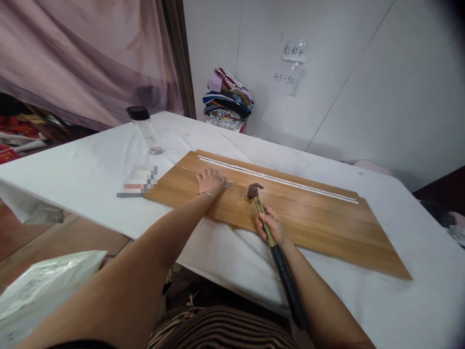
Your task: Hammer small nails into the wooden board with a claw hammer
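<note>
My right hand (271, 224) is wrapped round the wooden part of a claw hammer's handle (267, 228). The rusty head (252, 190) is over the board, and the black grip slants down towards me. My left hand (211, 182) lies palm down on the wooden board (319, 223), fingers apart. Right beside it is a small bunch of loose nails (228, 185); whether any lie under the palm is hidden. Small dark dots, perhaps nail heads or holes, show in the board near the hammer head and to its right.
Two white measuring strips (276, 178) run along the board's far edge. A clear bottle with a black lid (145, 131) and a blurred-out flat object (138, 181) stand on the white-covered table (174, 133). Folded clothes (228, 99) are stacked by the wall.
</note>
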Tool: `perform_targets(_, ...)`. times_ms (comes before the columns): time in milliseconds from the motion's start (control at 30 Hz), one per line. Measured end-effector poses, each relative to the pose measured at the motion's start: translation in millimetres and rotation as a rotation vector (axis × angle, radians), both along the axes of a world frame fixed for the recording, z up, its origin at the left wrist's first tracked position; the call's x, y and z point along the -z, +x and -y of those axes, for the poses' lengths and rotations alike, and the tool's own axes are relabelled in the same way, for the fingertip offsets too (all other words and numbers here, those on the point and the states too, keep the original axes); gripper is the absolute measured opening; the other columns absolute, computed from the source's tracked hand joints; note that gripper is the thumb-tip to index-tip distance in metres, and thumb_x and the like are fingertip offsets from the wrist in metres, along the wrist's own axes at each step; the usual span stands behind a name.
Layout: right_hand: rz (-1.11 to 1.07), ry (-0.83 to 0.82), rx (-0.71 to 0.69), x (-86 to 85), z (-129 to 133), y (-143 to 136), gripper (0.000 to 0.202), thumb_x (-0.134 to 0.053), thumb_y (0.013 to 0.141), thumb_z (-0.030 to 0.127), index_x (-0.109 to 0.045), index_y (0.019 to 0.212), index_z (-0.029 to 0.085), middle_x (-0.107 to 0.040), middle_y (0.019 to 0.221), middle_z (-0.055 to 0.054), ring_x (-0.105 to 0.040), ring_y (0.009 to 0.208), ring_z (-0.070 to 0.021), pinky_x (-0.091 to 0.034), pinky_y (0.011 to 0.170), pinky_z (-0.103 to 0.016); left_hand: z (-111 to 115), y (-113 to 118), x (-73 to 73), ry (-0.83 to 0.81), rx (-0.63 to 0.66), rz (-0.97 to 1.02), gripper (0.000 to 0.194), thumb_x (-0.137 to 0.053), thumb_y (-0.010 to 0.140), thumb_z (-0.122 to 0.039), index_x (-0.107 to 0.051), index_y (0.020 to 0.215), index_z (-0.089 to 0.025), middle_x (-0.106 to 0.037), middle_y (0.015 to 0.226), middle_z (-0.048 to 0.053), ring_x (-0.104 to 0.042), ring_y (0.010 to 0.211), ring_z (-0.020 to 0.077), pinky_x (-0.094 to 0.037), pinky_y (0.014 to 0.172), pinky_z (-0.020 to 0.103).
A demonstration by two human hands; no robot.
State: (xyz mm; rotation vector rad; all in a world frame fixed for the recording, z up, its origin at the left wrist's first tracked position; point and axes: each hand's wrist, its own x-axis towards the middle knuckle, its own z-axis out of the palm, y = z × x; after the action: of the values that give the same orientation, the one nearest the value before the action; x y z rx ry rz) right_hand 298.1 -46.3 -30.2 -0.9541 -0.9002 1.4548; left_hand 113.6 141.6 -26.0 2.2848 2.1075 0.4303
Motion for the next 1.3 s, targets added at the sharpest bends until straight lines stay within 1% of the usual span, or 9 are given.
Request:
perform_targets(400,0.002,-0.007,-0.013,-0.4,-0.6,0.1,0.057,-0.066,0.078,0.041,-0.046,0.125,0.017,-0.055,0.054,0.01,-0.039,0.027,-0.0061,-0.026,0.026,-0.016,0.9,-0.5,-0.8,0.0,0.002,-0.004,0.047,-0.033,0.09,-0.04,-0.061,0.118,-0.014,-0.055,0.134,0.019,-0.044,0.124,0.0344,-0.033,0.1,0.05)
perform_targets(667,-0.003,0.0,-0.01,2.0,-0.3,-0.4,0.053,-0.066,0.08,0.04,-0.048,0.125,0.017,-0.056,0.055,0.009,-0.04,0.028,-0.0057,-0.026,0.027,-0.016,0.4,-1.5,-0.2,0.0,0.004,-0.005,0.046,-0.033,0.09,-0.04,-0.061,0.118,-0.016,-0.056,0.132,0.019,-0.045,0.123,0.034,-0.033,0.1,0.051)
perform_targets(967,-0.018,0.002,-0.011,1.9,-0.6,-0.4,0.055,-0.066,0.079,0.04,-0.047,0.126,0.018,-0.056,0.055,0.01,-0.04,0.027,-0.0056,-0.026,0.027,-0.017,1.9,-1.1,-3.0,-0.02,0.007,-0.021,0.047,-0.032,0.09,-0.04,-0.06,0.118,-0.014,-0.055,0.134,0.019,-0.044,0.125,0.034,-0.033,0.101,0.052)
perform_targets(1133,-0.02,0.008,-0.01,3.1,-0.7,-0.3,0.056,-0.065,0.079,0.039,-0.047,0.127,0.017,-0.055,0.055,0.01,-0.04,0.027,-0.0054,-0.025,0.027,-0.017,1.3,-1.0,-1.2,-0.003,0.003,-0.014,0.047,-0.033,0.09,-0.04,-0.06,0.119,-0.014,-0.055,0.133,0.019,-0.044,0.124,0.034,-0.033,0.1,0.051)
perform_targets(1300,-0.004,-0.004,0.001,0.7,-0.5,-0.9,0.057,-0.066,0.079,0.04,-0.046,0.127,0.018,-0.054,0.054,0.01,-0.039,0.027,-0.0054,-0.025,0.027,-0.017,0.8,-0.8,0.3,0.006,0.006,-0.014,0.046,-0.033,0.09,-0.039,-0.06,0.117,-0.014,-0.057,0.131,0.019,-0.045,0.122,0.0337,-0.034,0.099,0.052)
